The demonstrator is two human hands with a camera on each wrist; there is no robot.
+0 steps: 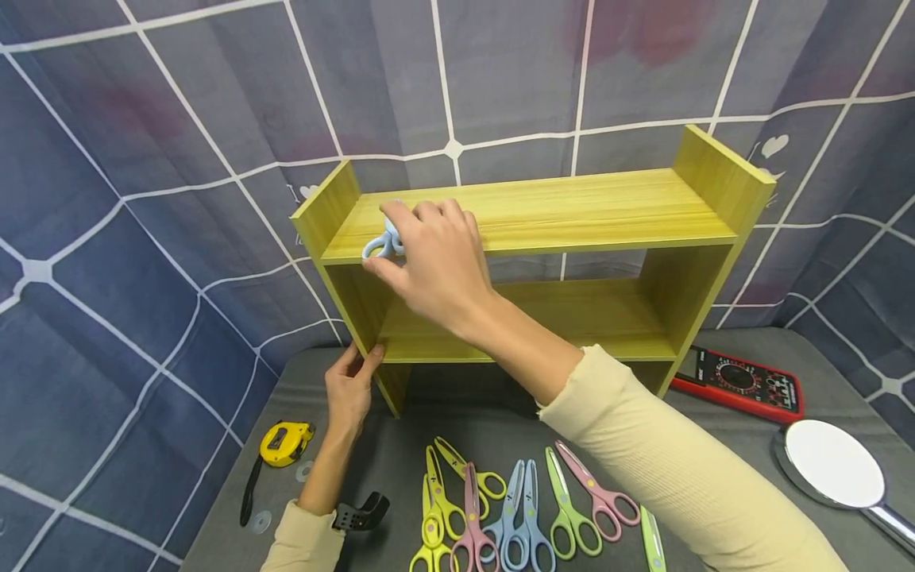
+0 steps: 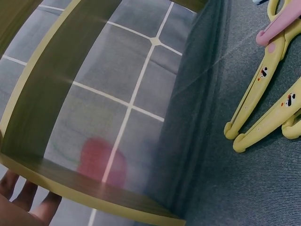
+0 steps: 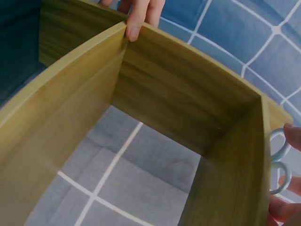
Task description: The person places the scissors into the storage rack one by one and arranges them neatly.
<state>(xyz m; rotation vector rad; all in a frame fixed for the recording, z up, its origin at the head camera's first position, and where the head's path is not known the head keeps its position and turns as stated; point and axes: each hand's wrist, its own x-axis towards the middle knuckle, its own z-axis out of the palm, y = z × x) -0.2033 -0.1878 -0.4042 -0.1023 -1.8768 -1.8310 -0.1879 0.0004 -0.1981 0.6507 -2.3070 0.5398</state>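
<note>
The right hand [image 1: 445, 262] pinches blue scissors [image 1: 390, 239] by the handles at the upper left of the wooden shelf [image 1: 586, 210], probably for control; the left hand [image 1: 348, 391] grips the left side panel [image 1: 363, 300] around its edge, seemingly to steady it.

Along the tabletop's [image 1: 303, 391] back edge stands the shelf [image 1: 572, 214], scissors [image 1: 530, 508] before it, a tape measure [image 1: 286, 442] near the left edge, a multimeter [image 1: 743, 383] toward the back right corner, a pan-like utensil [image 1: 832, 462] before that.
</note>
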